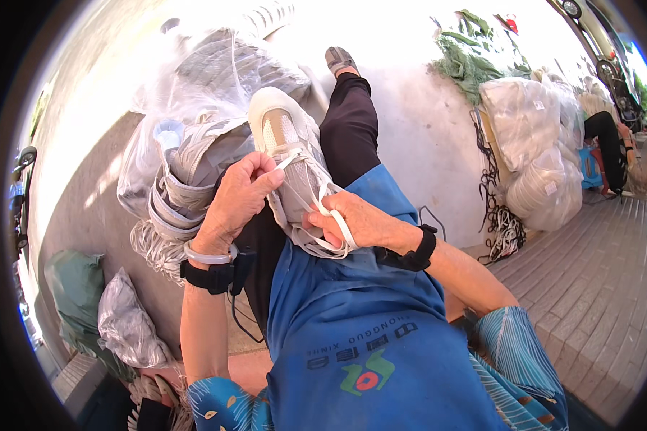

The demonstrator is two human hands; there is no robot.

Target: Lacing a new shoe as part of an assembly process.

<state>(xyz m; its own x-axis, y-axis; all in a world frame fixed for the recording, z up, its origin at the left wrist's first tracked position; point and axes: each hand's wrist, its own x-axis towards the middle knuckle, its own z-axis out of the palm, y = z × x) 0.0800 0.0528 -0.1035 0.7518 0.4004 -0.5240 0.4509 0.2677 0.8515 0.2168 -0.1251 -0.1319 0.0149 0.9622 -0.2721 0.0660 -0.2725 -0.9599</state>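
Observation:
A white and beige sneaker (274, 129) rests on my lap with its toe pointing away from me. Across its tongue run white shoelaces (303, 167), partly threaded, with a loose loop over the near end. My left hand (241, 190) is pinched on a lace at the left side of the eyelets. On the other side, my right hand (356, 219) grips the looped lace close to the shoe's opening. Its fingertips are partly hidden behind the lace. A stack of beige shoe uppers (176, 190) lies just left of the sneaker.
Clear plastic bags (216, 68) bulge behind the stack. Green and grey bags (75, 287) sit at the lower left. To the right are dark laces (490, 194), wrapped bundles (521, 118) and green netting (467, 61). Another person (615, 147) sits at the far right.

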